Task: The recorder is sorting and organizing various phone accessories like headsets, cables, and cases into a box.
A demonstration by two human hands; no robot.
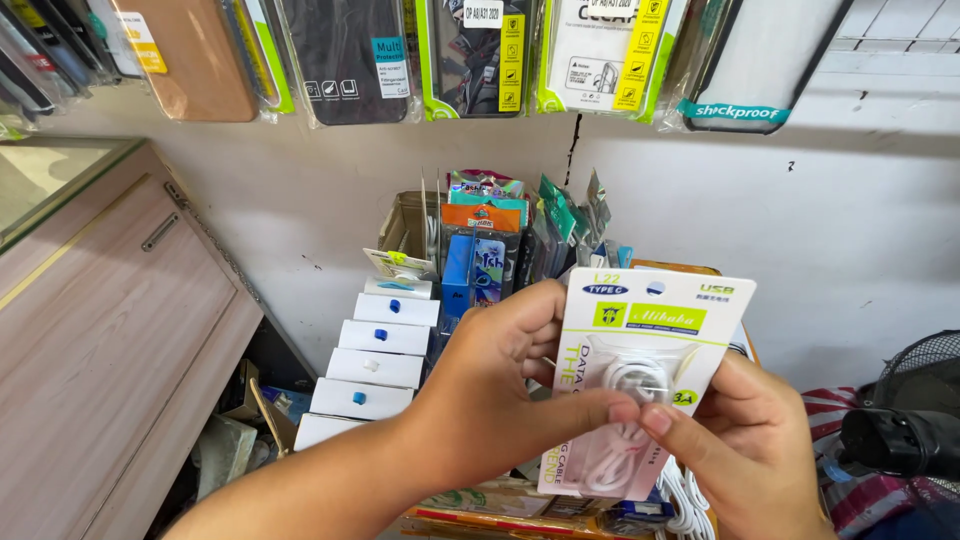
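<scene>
head view: a flat cable packet (650,370), white card with a green band and a clear pouch, is held up at the lower centre-right of the frame. inside the pouch a coiled white cable (630,385) is seen. the left hand (500,385) is closed on the packet's left edge, its thumb laid across the front of the pouch. the right hand (745,450) is closed on the packet's lower right side, its thumb tip pressed to the pouch just beside the left thumb.

behind the packet, at the centre of the frame, an open cardboard box (405,225) is stood against the white wall (850,220); upright packets of small accessories (490,240), orange, blue and green, are crammed into and beside it. below it, at centre left, a stepped row of small white boxes (380,365) with blue and white dots is stacked, running down toward the lower left. loose white cables (690,500) are seen under the packet at the bottom edge.

along the top edge, phone cases in clear sleeves (470,55) are hung on the wall. a wooden cabinet (100,340) with a glass top is filled into the left side. at the lower right, the black grille of a fan (915,405) is set over striped red-and-white cloth (850,480).
</scene>
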